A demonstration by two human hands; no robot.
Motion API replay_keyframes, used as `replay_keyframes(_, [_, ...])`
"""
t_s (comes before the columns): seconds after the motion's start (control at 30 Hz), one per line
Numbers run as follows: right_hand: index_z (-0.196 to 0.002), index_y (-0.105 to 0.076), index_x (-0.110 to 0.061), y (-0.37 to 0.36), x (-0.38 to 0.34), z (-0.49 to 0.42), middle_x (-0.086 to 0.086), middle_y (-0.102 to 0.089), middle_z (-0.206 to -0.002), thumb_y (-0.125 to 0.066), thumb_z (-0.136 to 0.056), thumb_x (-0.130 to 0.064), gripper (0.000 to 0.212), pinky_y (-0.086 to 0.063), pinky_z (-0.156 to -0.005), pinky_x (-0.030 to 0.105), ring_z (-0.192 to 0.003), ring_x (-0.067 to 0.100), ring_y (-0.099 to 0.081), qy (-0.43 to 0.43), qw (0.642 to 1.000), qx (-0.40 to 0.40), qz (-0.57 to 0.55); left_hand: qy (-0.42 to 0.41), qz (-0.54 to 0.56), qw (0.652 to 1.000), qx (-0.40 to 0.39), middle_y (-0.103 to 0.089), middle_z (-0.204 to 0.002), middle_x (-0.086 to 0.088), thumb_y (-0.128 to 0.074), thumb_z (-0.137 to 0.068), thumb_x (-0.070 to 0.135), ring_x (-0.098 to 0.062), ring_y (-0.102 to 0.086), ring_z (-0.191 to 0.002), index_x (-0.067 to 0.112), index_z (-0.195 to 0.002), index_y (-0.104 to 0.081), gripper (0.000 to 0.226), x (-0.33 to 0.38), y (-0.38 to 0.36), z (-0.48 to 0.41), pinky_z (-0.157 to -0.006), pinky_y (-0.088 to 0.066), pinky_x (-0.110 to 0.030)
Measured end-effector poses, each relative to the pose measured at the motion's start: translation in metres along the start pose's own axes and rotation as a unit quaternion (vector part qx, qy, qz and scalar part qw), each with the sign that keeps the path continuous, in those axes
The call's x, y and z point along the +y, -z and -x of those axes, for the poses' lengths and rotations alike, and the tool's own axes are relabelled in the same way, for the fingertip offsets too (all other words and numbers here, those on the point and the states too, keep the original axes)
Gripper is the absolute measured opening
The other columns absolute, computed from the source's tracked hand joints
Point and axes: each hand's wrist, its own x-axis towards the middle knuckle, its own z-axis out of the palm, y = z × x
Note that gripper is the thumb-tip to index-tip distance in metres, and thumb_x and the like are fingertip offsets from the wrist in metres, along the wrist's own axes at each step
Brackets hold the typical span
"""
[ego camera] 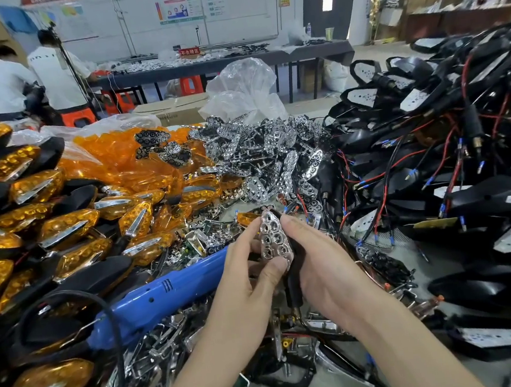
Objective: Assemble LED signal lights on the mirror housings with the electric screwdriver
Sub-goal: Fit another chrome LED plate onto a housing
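A chrome LED reflector (273, 238) with round cups sits on a black mirror housing (292, 284) held at the centre of the view. My left hand (250, 275) pinches the reflector from the left, thumb at its lower end. My right hand (314, 259) grips the housing from the right, with fingertips on the reflector's upper edge. The housing's black stem and spring point down between my wrists. The blue electric screwdriver (161, 301) lies on the bench just left of my left hand, its black cable (111, 334) looping toward me.
Finished amber-lens housings (29, 217) are stacked at left. Loose amber lenses (125, 163) and chrome reflectors (269, 154) pile up behind. Wired black housings (449, 157) heap at right. Chrome trims and screws (169, 347) litter the bench. Two people (31, 81) work at far left.
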Motion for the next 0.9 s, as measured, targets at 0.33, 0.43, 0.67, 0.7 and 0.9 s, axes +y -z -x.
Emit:
replay_keyframes(0.33, [-0.124,-0.067,-0.009,-0.0041,0.0037,-0.0019,0.015,-0.078,-0.100,-0.051,-0.105,-0.030,0.032,-0.063,-0.079,0.037,-0.090,0.023,-0.076,0.025,0.999,0.034,-0.012,0.012,0.000,1.000,0.025,-0.047,-0.118,0.022,-0.060,-0.098,0.025,0.008,-0.054,-0.103,0.064,-0.127,-0.035,0.055,-0.0014,-0.0052,-0.0027,-0.083,-0.040,-0.004])
replay_keyframes(0.43, [-0.124,-0.067,-0.008,-0.0067,0.0031,-0.0006,0.015,-0.078,-0.101,-0.048,-0.106,-0.028,0.032,-0.063,-0.084,0.039,-0.089,0.022,-0.076,0.025,0.999,0.040,-0.013,0.010,0.002,0.999,0.031,-0.046,-0.118,0.019,-0.061,-0.097,0.023,0.004,-0.054,-0.102,0.062,-0.126,-0.035,0.055,-0.0017,-0.0065,-0.0028,-0.087,-0.042,-0.008])
replay_keyframes(0.67, [-0.123,-0.068,-0.010,-0.0076,0.0039,0.0001,0.013,-0.078,-0.108,-0.049,-0.107,-0.029,0.032,-0.062,-0.071,0.034,-0.089,0.024,-0.077,0.019,0.998,0.048,-0.023,0.014,0.026,0.999,0.022,-0.042,-0.132,0.029,-0.059,-0.098,0.023,0.010,-0.054,-0.105,0.059,-0.131,-0.035,0.054,-0.0020,-0.0060,-0.0019,-0.083,-0.040,-0.002])
replay_keyframes(0.7, [-0.125,-0.068,-0.010,-0.0075,0.0041,-0.0006,0.014,-0.077,-0.110,-0.049,-0.107,-0.029,0.033,-0.062,-0.074,0.035,-0.092,0.025,-0.076,0.018,0.998,0.053,-0.019,0.013,0.032,0.999,0.019,-0.043,-0.134,0.030,-0.059,-0.098,0.023,0.015,-0.052,-0.107,0.055,-0.134,-0.036,0.054,-0.0023,-0.0059,-0.0021,-0.084,-0.038,0.000])
replay_keyframes(0.9, [-0.123,-0.069,-0.012,-0.0051,0.0077,-0.0024,0.012,-0.078,-0.104,-0.052,-0.105,-0.033,0.032,-0.061,-0.070,0.036,-0.081,0.023,-0.076,0.017,0.998,0.055,-0.015,0.008,0.054,0.998,0.016,-0.049,-0.116,0.051,-0.059,-0.098,0.016,0.027,-0.045,-0.112,0.049,-0.129,-0.041,0.049,-0.0009,-0.0062,-0.0030,-0.087,-0.034,0.004])
